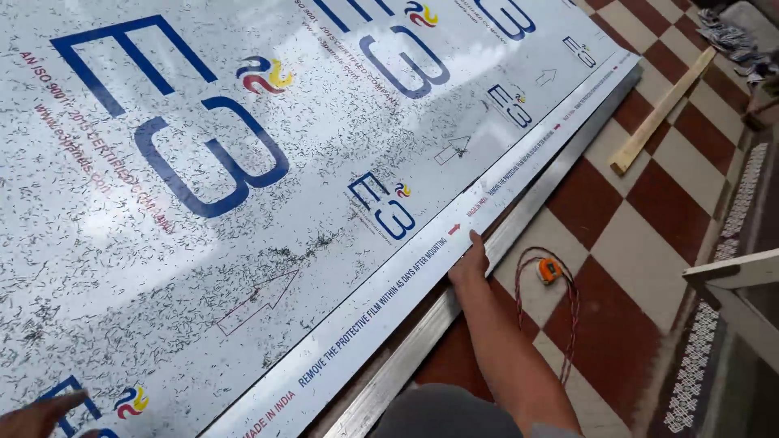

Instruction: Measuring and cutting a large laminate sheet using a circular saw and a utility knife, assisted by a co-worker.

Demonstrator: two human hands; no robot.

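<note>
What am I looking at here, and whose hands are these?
There is no machine here: a person wears a camera on the head, so this one picture looks down at their own arms. The right hand presses its grip on the long edge of a big white sheet panel, which is covered in printed protective film and scattered with fine metal shavings. The left hand rests flat on the panel at the lower left corner of the view. Beside the panel, on the red and cream chequered floor, lie a coil of red cord, a small orange tape measure and a wooden strip.
</note>
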